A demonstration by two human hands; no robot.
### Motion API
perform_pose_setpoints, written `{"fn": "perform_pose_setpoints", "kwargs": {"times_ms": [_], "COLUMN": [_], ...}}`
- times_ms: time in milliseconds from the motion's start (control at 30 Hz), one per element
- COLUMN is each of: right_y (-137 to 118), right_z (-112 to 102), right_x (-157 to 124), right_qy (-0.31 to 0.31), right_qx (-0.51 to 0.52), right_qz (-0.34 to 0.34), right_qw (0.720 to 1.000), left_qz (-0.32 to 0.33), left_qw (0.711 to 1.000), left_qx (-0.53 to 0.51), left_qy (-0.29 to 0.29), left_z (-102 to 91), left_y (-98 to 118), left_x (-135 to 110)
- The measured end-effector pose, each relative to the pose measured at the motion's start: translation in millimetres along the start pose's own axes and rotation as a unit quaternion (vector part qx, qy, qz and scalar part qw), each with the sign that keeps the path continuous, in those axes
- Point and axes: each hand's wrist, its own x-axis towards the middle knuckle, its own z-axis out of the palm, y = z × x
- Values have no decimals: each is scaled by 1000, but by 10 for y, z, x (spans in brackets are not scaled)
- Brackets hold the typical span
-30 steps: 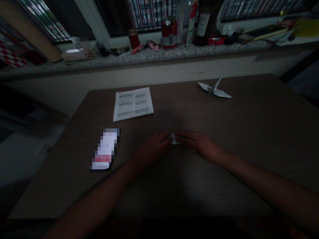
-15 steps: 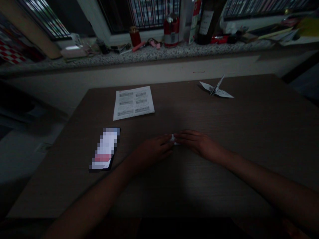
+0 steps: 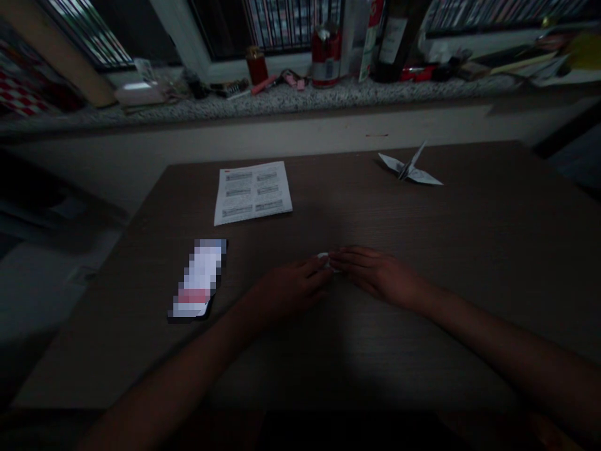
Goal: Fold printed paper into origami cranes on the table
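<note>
A small piece of folded white paper (image 3: 323, 255) lies on the table, mostly hidden beneath my fingers. My left hand (image 3: 300, 285) comes in from the left, its fingers bent and closed on the paper's near side. From the right, my right hand (image 3: 369, 269) holds the same paper down, with its fingers close together and the tips meeting those of the left. The exact fold under the fingertips is too small and dark to make out.
Left of my hands lies a phone (image 3: 200, 279) with a lit, blurred screen. Behind it is a printed paper sheet (image 3: 253, 193). A folded paper crane (image 3: 408, 169) sits at the back right of the table (image 3: 460, 250). Cans and bottles line the stone windowsill (image 3: 282, 100).
My left fingers have shifted slightly to the right over the folded paper, and its visible part has changed shape. My right hand stays almost in place.
</note>
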Motion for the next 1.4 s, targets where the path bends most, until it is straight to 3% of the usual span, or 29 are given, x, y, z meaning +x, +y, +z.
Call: {"fn": "perform_pose_setpoints", "kwargs": {"times_ms": [367, 533, 1100, 1400], "right_y": [-32, -18, 22, 12], "right_z": [-42, -66, -44, -48], "right_x": [-24, -42, -43, -7], "right_qy": [-29, -45, -36, -28], "right_qx": [-4, 22, 25, -2], "right_qz": [9, 11, -7, -25], "right_qw": [1000, 999, 999, 999], "left_qz": [-20, -32, -54, -48], "left_qw": [1000, 999, 996, 998], "left_qx": [20, -17, -63, -22], "left_qy": [-7, 2, -39, -30], "left_z": [-37, -59, -131, -79], "left_y": [64, 5, -21, -39], "left_x": [11, -4, -2, 17]}}
